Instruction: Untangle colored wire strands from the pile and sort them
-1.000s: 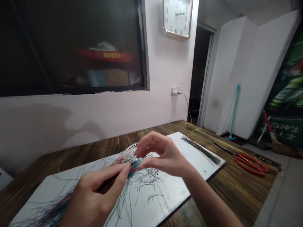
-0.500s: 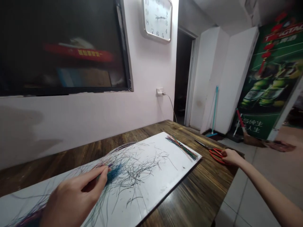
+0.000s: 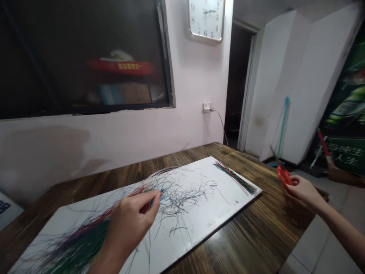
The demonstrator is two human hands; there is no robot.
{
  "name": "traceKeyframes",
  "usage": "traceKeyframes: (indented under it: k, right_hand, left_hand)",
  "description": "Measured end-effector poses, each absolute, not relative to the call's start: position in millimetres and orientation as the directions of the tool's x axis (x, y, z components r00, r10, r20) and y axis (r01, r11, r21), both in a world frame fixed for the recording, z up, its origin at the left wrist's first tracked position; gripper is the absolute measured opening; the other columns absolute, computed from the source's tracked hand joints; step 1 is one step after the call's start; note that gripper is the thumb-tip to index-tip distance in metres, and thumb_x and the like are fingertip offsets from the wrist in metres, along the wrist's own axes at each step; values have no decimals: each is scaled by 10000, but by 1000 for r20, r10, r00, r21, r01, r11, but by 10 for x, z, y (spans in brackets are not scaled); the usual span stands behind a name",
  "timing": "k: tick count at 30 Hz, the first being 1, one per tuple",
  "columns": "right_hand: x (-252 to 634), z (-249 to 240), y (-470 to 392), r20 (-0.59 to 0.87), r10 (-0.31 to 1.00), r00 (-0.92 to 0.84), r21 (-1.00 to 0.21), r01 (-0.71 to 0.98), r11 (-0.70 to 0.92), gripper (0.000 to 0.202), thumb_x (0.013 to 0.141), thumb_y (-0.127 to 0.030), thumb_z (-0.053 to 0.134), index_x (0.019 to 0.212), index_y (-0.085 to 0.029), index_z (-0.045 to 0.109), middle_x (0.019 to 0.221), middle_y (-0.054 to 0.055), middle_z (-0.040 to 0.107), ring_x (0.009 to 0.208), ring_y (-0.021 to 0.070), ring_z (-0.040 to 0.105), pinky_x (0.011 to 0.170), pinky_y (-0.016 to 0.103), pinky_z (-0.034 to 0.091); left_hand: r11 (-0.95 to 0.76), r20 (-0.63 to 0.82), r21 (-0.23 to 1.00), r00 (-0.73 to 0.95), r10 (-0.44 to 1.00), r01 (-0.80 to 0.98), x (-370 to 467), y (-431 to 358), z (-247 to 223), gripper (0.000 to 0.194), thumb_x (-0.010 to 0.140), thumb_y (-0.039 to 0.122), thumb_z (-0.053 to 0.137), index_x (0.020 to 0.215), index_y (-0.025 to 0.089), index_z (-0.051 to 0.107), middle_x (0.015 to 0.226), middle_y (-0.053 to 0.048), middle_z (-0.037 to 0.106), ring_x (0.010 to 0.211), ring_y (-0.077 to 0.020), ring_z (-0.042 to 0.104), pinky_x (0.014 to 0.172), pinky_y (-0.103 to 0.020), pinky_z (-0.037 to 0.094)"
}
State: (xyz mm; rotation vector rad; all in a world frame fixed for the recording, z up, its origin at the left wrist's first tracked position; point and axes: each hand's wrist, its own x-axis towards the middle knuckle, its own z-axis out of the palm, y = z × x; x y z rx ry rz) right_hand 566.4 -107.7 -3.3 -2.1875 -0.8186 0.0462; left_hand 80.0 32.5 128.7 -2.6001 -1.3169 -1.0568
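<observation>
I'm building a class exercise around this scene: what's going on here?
At a wooden table, a person's left hand pinches thin strands over a white board, while the right hand holds red-handled scissors beyond the board's right end. Loose pieces lie scattered on the board, and a separate bundle rests near its right edge.

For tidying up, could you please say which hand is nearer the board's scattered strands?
The left hand, just beside the scattered strands; the right hand is far to their right, holding scissors.
</observation>
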Motion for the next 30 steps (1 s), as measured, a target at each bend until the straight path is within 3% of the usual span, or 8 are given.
traceKeyframes:
  k: [2, 4, 6, 8, 11, 16, 23, 30]
  right_hand:
    - [5258, 132, -1066, 189, 661, 726, -774, 524, -355, 336, 784, -411, 579, 575, -253, 370, 493, -18, 479, 393, 124, 480, 399, 269, 375]
    - [4701, 342, -1068, 65, 838, 542, -974, 216, -65, 369, 813, -487, 528, 580, -250, 367, 474, -35, 417, 364, 108, 425, 378, 266, 341]
    - [4084, 540, -1085, -10, 935, 354, -999, -40, 4, 391, 828, -499, 516, 571, -232, 392, 474, -38, 414, 343, 86, 381, 347, 240, 300]
    - [3531, 667, -1111, 8, 985, 175, -994, -106, 27, 286, 867, -438, 494, 699, -207, 509, 556, -10, 505, 446, 112, 499, 423, 234, 386]
    - [2980, 696, -1148, 59, 988, -145, -994, -96, 46, 244, 868, -439, 488, 914, -214, 573, 791, 54, 608, 688, 183, 611, 643, 314, 502]
    - [2610, 600, -1101, 124, 972, -198, -980, 130, 151, 441, 802, -557, 505, 1082, -225, 581, 1005, 104, 595, 958, 263, 551, 924, 404, 417]
    - [2487, 573, -1011, 148, 969, -199, -955, 227, 192, 485, 841, -483, 491, 1252, -226, 489, 1156, 115, 558, 1055, 267, 511, 1021, 417, 322]
    - [2544, 452, -1012, 152, 960, -235, -965, 175, 195, 489, 872, -456, 442, 1304, -229, 455, 1163, 125, 571, 1068, 275, 532, 980, 432, 375]
  left_hand:
    - [-676, 581, 261, 447, 680, 689, 815, 260, 1322, 251, 812, 337, 524, 788, 209, 739, 801, -27, 748, 757, -215, 691, 662, -278, 521]
    - [-707, 575, 271, 479, 663, 654, 826, 207, 1345, 237, 815, 314, 531, 792, 201, 738, 794, -28, 747, 736, -207, 691, 659, -277, 526]
    - [-725, 588, 277, 486, 647, 630, 825, 169, 1357, 230, 817, 302, 533, 792, 199, 738, 791, -27, 746, 732, -204, 689, 666, -282, 529]
    - [-726, 612, 287, 463, 641, 625, 813, 141, 1364, 224, 816, 301, 541, 799, 195, 738, 787, -30, 745, 719, -202, 687, 667, -290, 532]
    - [-704, 634, 323, 408, 657, 632, 784, 98, 1387, 222, 817, 301, 546, 810, 192, 738, 781, -35, 741, 694, -197, 680, 662, -297, 535]
    - [-715, 604, 411, 418, 678, 565, 741, 8, 1464, 243, 816, 301, 543, 718, 186, 733, 662, -22, 706, 656, -193, 661, 586, -269, 521]
    - [-700, 509, 547, 481, 714, 460, 719, -71, 1480, 265, 822, 264, 506, 715, 174, 731, 552, 5, 647, 479, -131, 550, 416, -219, 399]
    - [-656, 446, 637, 500, 742, 404, 765, -82, 1485, 284, 804, 239, 489, 664, 163, 724, 565, -12, 653, 474, -125, 530, 406, -214, 375]
